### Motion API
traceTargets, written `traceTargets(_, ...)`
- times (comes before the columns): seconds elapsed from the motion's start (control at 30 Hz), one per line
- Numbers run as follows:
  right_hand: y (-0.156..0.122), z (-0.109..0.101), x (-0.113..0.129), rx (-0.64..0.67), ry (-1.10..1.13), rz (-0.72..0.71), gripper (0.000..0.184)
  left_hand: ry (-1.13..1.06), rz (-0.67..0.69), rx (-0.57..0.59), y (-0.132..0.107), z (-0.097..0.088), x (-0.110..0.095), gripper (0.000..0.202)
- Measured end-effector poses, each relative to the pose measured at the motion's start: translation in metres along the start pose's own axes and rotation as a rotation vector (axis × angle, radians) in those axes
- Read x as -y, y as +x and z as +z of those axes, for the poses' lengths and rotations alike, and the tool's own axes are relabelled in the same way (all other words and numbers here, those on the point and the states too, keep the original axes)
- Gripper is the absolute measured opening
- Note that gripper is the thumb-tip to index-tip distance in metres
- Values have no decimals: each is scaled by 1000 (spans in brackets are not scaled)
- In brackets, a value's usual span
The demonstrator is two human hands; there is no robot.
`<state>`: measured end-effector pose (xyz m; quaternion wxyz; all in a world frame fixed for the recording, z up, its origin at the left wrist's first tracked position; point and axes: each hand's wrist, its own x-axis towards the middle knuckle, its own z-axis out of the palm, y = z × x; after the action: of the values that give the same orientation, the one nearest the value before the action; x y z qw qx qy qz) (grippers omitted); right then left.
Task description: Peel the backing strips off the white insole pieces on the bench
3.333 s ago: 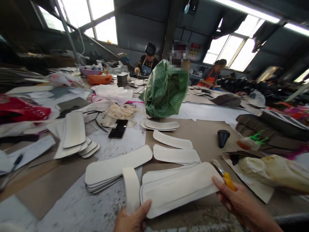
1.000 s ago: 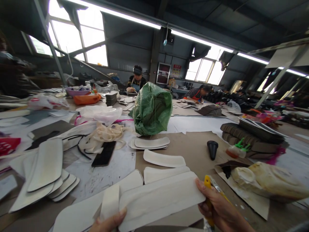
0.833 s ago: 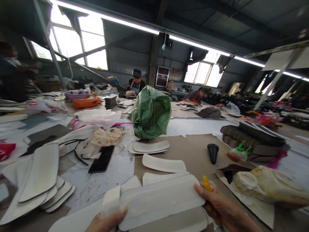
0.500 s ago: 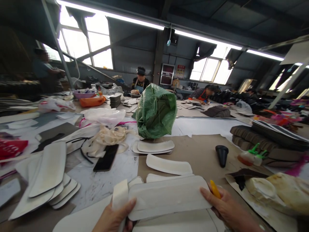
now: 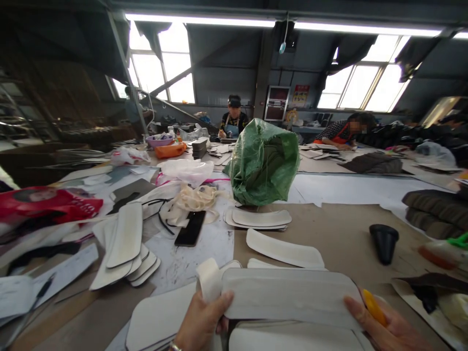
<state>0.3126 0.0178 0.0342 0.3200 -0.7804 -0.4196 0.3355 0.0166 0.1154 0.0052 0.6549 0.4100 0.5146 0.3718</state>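
Observation:
A long off-white panel with rounded corners (image 5: 288,295) is stretched between my two hands above the table. Its left end is pinched by my left hand (image 5: 201,319), thumb on top. A folded cream strip (image 5: 208,275) also sits in that hand and hangs down below it. My right hand (image 5: 387,324) grips the panel's right end, and a yellow tool (image 5: 375,308) is tucked in the same hand; its working end is hidden. Beneath the panel lie more pale panels (image 5: 300,336), with others at the left (image 5: 153,317). A curved white piece (image 5: 283,247) rests just beyond.
Ahead stands a green woven sack (image 5: 263,161) holding dark pieces. A black phone (image 5: 190,229) lies near bundled cream strips (image 5: 195,199). Pale panels (image 5: 126,234) are stacked at left. A black cone-shaped cup (image 5: 383,243) stands at right. Co-workers (image 5: 234,117) sit across the table.
The view has turned left and levelled, so most things appear further right. Both hands keep hold of the panel, which now looks more level.

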Motion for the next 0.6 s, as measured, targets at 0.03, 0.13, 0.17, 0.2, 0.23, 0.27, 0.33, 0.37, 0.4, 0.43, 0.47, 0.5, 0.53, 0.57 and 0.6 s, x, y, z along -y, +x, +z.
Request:
traceTargets(0.03,0,1,0,-22,14,-11,39,-2,1,-6,1,-1,2,53)
traceTargets(0.13,-5,5,1,-34,180,27,40,-63,-34,37,4,-5,6,50)
traceTargets(0.17,-7,6,2,-3,279,80,44,-118,-77,81,5,-6,6,47)
traceTargets(0.2,-9,7,3,38,389,143,48,-192,-133,134,5,-7,5,45)
traceTargets(0.23,-10,8,5,80,498,198,52,-271,-196,192,6,-7,3,43)
traceTargets(0.27,-10,9,7,121,592,234,55,-341,-258,245,6,-6,-1,41)
traceTargets(0.33,-6,7,11,166,690,227,59,-414,-337,301,8,-2,-9,43)
traceTargets(0.37,-1,6,12,167,684,198,61,-413,-338,295,10,1,-13,44)
traceTargets(0.4,4,3,13,155,645,170,62,-390,-316,282,13,5,-17,44)
traceTargets(0.43,9,0,14,134,571,149,62,-346,-276,268,17,8,-20,45)
traceTargets(0.47,14,-5,13,90,442,131,61,-276,-227,231,23,11,-22,47)
traceTargets(0.5,19,-9,12,22,278,110,59,-189,-177,187,29,13,-24,50)
traceTargets(0.53,22,-15,9,-55,102,82,57,-99,-139,138,35,14,-25,55)
traceTargets(0.57,23,-20,6,-136,-66,52,54,-19,-112,90,39,13,-25,59)
traceTargets(0.6,21,-25,2,-213,-205,27,51,54,-83,38,42,11,-25,63)
